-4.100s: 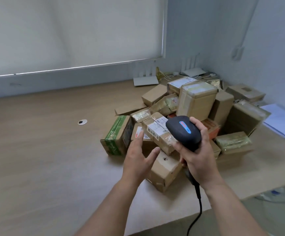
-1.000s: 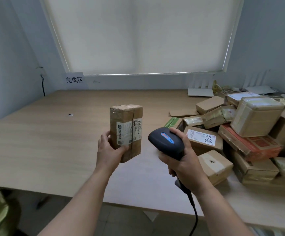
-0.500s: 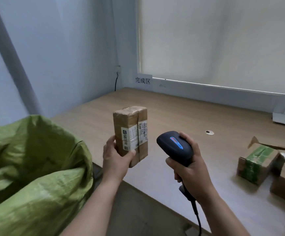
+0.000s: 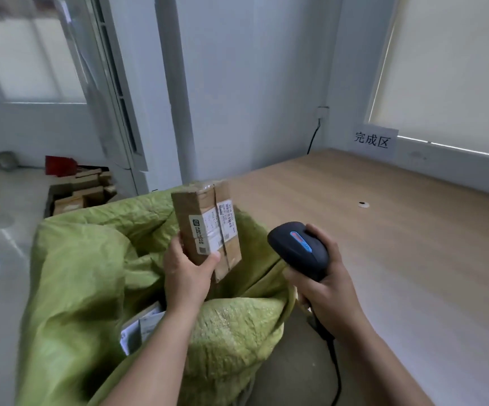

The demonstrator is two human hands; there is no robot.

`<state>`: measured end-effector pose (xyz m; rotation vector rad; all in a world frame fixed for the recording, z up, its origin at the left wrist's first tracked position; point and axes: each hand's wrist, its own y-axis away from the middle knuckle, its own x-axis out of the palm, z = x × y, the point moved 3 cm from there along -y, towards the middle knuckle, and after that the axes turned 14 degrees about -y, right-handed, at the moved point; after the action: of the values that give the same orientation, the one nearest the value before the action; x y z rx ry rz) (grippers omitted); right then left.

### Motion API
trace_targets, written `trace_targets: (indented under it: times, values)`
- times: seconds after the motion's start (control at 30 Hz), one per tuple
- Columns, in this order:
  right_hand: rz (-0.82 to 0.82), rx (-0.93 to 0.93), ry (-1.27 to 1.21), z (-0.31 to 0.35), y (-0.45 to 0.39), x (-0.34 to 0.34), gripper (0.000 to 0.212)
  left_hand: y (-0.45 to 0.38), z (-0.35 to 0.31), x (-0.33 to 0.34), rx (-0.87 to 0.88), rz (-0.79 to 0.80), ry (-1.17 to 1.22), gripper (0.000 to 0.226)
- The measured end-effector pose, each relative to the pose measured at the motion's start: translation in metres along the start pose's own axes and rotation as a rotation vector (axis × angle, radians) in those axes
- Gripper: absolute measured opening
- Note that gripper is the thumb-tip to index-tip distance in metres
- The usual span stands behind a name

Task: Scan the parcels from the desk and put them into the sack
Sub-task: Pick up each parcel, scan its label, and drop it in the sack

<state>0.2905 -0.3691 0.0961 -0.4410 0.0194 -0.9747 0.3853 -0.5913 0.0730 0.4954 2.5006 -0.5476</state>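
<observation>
My left hand [image 4: 186, 272] grips a small brown cardboard parcel [image 4: 208, 227] by its lower end. The parcel stands upright, its white label facing me, and hangs over the open mouth of the green woven sack [image 4: 91, 273]. A black handheld scanner [image 4: 299, 249] with a blue and red mark on top sits in my right hand [image 4: 328, 285], just right of the parcel and apart from it. Its cable drops down below my wrist. Another labelled parcel [image 4: 141, 326] shows inside the sack, partly hidden by my left forearm.
The wooden desk [image 4: 398, 244] stretches to the right, with a paper sign [image 4: 372, 140] on the wall behind it and a small cable hole [image 4: 363, 204]. Flattened cartons [image 4: 82, 190] lie on the shiny floor at the left, beside a white door frame.
My view has swung left, from the desk to the sack. My left hand has carried the parcel over the sack's mouth. The scanner came along in my right hand.
</observation>
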Motion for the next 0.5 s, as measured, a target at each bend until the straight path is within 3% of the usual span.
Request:
trace_targets:
  times: [0.1, 0.23, 0.5]
  values:
    - [0.009, 0.012, -0.012, -0.019, -0.017, 0.024, 0.071, -0.024, 0.026, -0.005, -0.092, -0.015, -0.082, 0.075]
    - [0.036, 0.029, 0.017, -0.038, -0.033, 0.035, 0.071, -0.047, 0.046, 0.009, -0.150, 0.103, -0.144, 0.066]
    - [-0.066, 0.039, 0.098, -0.029, -0.040, -0.004, 0.075, -0.045, 0.012, 0.056, -0.014, 0.171, -0.046, 0.052]
